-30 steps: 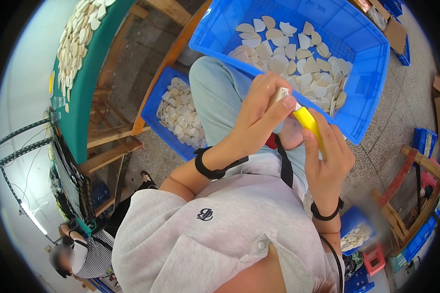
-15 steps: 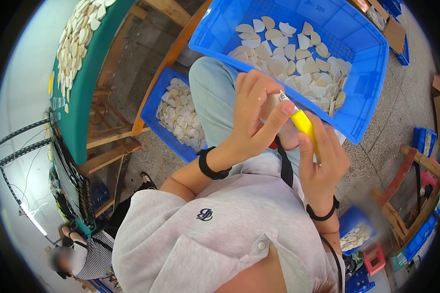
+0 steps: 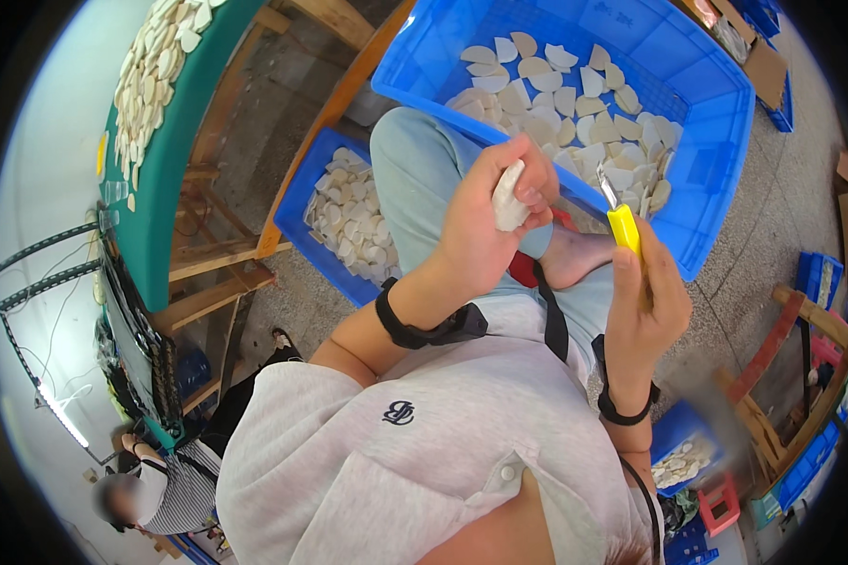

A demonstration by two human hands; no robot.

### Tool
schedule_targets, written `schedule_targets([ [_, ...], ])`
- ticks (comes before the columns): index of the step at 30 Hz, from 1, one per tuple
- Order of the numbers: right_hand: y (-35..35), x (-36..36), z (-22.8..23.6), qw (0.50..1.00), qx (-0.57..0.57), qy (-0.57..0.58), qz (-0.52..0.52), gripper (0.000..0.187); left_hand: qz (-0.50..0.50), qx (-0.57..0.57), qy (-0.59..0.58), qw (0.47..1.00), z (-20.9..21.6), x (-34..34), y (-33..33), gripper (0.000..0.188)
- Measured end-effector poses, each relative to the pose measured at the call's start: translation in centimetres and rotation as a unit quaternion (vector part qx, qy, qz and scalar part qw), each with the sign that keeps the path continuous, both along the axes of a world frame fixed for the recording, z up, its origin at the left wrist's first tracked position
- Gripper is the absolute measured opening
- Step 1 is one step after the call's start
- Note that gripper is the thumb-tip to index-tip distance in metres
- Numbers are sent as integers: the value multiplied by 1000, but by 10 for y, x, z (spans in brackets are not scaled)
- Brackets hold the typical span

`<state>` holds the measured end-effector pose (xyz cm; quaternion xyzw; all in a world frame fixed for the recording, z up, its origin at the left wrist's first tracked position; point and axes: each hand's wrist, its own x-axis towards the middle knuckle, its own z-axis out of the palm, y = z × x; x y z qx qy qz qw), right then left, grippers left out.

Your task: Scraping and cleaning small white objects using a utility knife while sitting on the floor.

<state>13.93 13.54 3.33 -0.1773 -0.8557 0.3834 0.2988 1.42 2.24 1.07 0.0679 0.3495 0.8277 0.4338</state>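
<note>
My left hand [image 3: 499, 212] is closed around a pale, off-white piece [image 3: 510, 200], its edge turned up between thumb and fingers. To the right, my right hand [image 3: 648, 292] grips a tool with a yellow handle [image 3: 623, 231] and a narrow metal blade [image 3: 606, 185], much like a peeler. The blade points up and away from me, apart from the piece. Just beyond both hands, a large blue crate [image 3: 716, 179] holds many flat, half-round pale pieces [image 3: 594, 127].
A smaller blue bin [image 3: 287, 212] of similar pieces stands left of my leg. More pieces [image 3: 155, 80] lie on a green-topped table [image 3: 151, 254] at far left. Another blue bin [image 3: 674, 428] is by my right elbow. Another person [image 3: 174, 490] is at lower left.
My hands have drawn apart, the right moving right and slightly down. The blade has come off the pale piece, which has turned in my left hand.
</note>
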Motion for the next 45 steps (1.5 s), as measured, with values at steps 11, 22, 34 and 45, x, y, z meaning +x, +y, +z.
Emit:
schedule_targets([
  [11, 3, 2, 1, 998, -43, -32, 16, 24, -28, -1, -3, 1000, 11, 2, -1, 30],
  [22, 3, 6, 0, 995, -97, -18, -5, 25, 25, -64, 163, 984, 14, 13, 1, 38],
  [34, 10, 5, 3, 998, -45, 3, 41, 24, 71, -104, 298, 946, 9, 16, -6, 21],
  [45, 16, 3, 9, 992, 30, 5, 124, 30, 51, -166, 459, 872, 11, 6, -13, 17],
])
